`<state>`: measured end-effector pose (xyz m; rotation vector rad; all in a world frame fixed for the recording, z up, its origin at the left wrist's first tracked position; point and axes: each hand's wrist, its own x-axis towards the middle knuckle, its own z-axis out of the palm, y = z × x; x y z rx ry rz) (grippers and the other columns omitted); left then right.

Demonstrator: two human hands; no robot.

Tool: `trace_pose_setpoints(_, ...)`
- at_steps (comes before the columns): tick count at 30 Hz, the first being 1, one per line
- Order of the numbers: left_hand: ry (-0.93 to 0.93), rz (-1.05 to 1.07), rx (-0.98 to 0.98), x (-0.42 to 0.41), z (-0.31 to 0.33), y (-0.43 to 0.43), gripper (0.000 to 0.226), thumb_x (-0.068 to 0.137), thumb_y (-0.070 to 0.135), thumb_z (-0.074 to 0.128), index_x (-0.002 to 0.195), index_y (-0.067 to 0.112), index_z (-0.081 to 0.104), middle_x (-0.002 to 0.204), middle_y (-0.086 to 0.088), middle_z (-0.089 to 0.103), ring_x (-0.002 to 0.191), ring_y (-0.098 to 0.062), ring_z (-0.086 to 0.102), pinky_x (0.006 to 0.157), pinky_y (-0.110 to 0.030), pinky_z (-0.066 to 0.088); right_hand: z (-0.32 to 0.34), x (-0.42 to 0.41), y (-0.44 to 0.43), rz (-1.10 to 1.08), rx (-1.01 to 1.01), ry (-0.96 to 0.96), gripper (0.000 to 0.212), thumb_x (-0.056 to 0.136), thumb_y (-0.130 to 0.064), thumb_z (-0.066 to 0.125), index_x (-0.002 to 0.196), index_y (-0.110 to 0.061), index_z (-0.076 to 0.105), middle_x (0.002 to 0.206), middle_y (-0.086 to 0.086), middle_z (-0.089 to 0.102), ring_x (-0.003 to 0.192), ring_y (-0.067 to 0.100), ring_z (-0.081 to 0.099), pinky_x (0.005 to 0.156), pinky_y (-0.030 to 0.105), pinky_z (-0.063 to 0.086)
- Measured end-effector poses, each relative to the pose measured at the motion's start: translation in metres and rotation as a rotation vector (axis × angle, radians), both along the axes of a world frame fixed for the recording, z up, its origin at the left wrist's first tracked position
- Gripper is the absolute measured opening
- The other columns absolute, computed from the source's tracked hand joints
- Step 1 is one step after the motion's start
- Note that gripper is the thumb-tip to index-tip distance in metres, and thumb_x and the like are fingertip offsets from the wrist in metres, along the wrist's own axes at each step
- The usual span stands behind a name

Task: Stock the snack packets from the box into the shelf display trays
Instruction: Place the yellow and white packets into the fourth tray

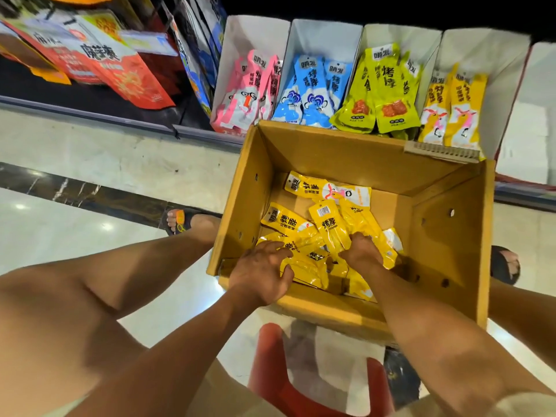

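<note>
Red stool (267, 350) at 6 o'clock lies nearest the lens, with the person's bare forearms passing either side of it toward 12 o'clock. Both reach over the near wall of the cardboard box (331, 152), which stands on the floor at centre. Loose yellow packets (328, 227) lie scattered across the box bottom, thickest toward 6 o'clock. The left hand (261, 272) lies at the heap's 9 o'clock side, fingers and thumb curled round several packets. The right hand (361, 251), at the 3 o'clock side, has its fingers bent down into the heap and grasps more, though its fingertips are hidden. The step in hand appears to be gathering a bundle. The next move would call for squaring the packets, lifting them over the far rim, and setting them upright in the yellow tray (481, 52) at 1 o'clock, which holds matching stock. A torn corrugated flap (442, 152) juts from the box's 1 o'clock corner, right in front of that tray, so the lift probably needs to rise above it. Bare white wall shows above the tray's packets, suggesting room. Green tray (397, 37), blue tray (322, 37) and pink tray (249, 37) follow toward 11 o'clock, side walls touching.
</note>
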<state>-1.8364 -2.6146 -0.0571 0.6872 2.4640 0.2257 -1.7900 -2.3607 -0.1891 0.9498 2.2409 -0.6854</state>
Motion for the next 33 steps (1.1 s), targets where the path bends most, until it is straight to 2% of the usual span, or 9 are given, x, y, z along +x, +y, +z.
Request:
trace_pose_setpoints(4, -0.026, -0.001, -0.017, 0.0, -0.001, 0.001, 0.049, 0.093, 0.053, 0.041, 0.138, 0.039, 0.056, 0.155, 0.015, 0.044, 0.146, -0.009, 0.034, 0.114, -0.039, 0.037, 0.002, 0.001, 0.011, -0.113, -0.15, 0.087, 0.03, 0.087, -0.029, 0.074, 0.112, -0.013, 0.07, 0.122, 0.012, 0.065, 0.12, 0.036, 0.058, 0.091, 0.034, 0.047)
trace_pose_setpoints(6, -0.018, -0.012, -0.017, -0.001, 0.001, 0.001, 0.047, 0.095, 0.052, 0.043, 0.138, 0.038, 0.056, 0.154, 0.015, 0.045, 0.144, -0.01, 0.037, 0.113, -0.037, 0.039, 0.009, 0.002, 0.016, -0.162, -0.181, 0.127, 0.01, 0.087, -0.027, 0.075, 0.088, -0.022, 0.067, 0.102, 0.008, 0.061, 0.116, 0.037, 0.06, 0.08, 0.029, 0.041)
trace_pose_setpoints(11, -0.035, 0.011, 0.053, -0.001, 0.006, 0.0, 0.046, 0.097, 0.053, 0.043, 0.139, 0.038, 0.053, 0.147, 0.014, 0.054, 0.133, -0.013, 0.052, 0.106, -0.036, 0.045, 0.05, 0.0, 0.021, -0.301, -0.273, 0.271, 0.011, 0.088, -0.017, 0.076, 0.09, -0.006, 0.073, 0.092, 0.014, 0.069, 0.089, 0.024, 0.061, 0.074, 0.032, 0.043)
trace_pose_setpoints(14, -0.031, 0.1, 0.103, -0.001, 0.008, 0.001, 0.046, 0.098, 0.059, 0.039, 0.139, 0.041, 0.05, 0.141, 0.013, 0.059, 0.124, -0.017, 0.06, 0.099, -0.037, 0.05, 0.086, -0.007, 0.013, -0.426, -0.406, 0.423, 0.02, 0.088, -0.007, 0.074, 0.073, -0.013, 0.062, 0.077, 0.004, 0.06, 0.082, 0.019, 0.053, 0.064, 0.022, 0.044)
trace_pose_setpoints(16, -0.035, 0.165, 0.126, -0.003, 0.009, 0.002, 0.051, 0.097, 0.065, 0.032, 0.142, 0.043, 0.043, 0.14, 0.014, 0.061, 0.122, -0.019, 0.062, 0.096, -0.038, 0.051, 0.108, -0.011, 0.005, -0.49, -0.509, 0.502, 0.02, 0.091, -0.003, 0.069, 0.075, -0.011, 0.06, 0.074, 0.002, 0.059, 0.076, 0.019, 0.054, 0.054, 0.013, 0.041)
trace_pose_setpoints(23, -0.098, 0.384, 0.269, -0.005, 0.023, 0.001, 0.069, 0.094, 0.079, 0.016, 0.152, 0.044, 0.027, 0.138, 0.015, 0.063, 0.124, -0.022, 0.062, 0.095, -0.042, 0.049, 0.156, -0.018, -0.05, -0.444, -0.812, 0.45, 0.016, 0.102, -0.007, 0.053, 0.098, -0.008, 0.068, 0.09, 0.006, 0.071, 0.082, 0.019, 0.065, 0.065, 0.027, 0.057)
trace_pose_setpoints(26, -0.082, 0.422, 0.329, -0.004, 0.026, 0.0, 0.053, 0.098, 0.074, 0.024, 0.14, 0.045, 0.038, 0.125, 0.009, 0.069, 0.114, -0.026, 0.066, 0.085, -0.038, 0.047, 0.159, -0.018, -0.075, -0.365, -0.845, 0.418, 0.018, 0.1, -0.012, 0.057, 0.11, -0.009, 0.071, 0.103, 0.008, 0.075, 0.094, 0.018, 0.07, 0.085, 0.039, 0.057)
trace_pose_setpoints(30, -0.079, 0.511, 0.404, -0.007, 0.022, -0.004, 0.038, 0.096, 0.075, 0.036, 0.109, 0.041, 0.045, 0.092, 0.01, 0.068, 0.085, -0.024, 0.068, 0.07, -0.038, 0.051, 0.161, -0.022, -0.09, -0.332, -0.806, 0.448, 0.015, 0.098, -0.01, 0.061, 0.106, -0.017, 0.072, 0.097, -0.001, 0.075, 0.087, 0.01, 0.068, 0.079, 0.031, 0.054)
trace_pose_setpoints(33, -0.05, 0.537, 0.412, -0.008, 0.02, -0.004, 0.033, 0.096, 0.069, 0.045, 0.103, 0.037, 0.043, 0.086, 0.01, 0.065, 0.081, -0.024, 0.067, 0.061, -0.035, 0.043, 0.157, -0.024, -0.089, -0.341, -0.789, 0.433, 0.012, 0.095, -0.011, 0.066, 0.101, -0.021, 0.068, 0.09, -0.005, 0.074, 0.083, 0.011, 0.067, 0.08, 0.033, 0.053)
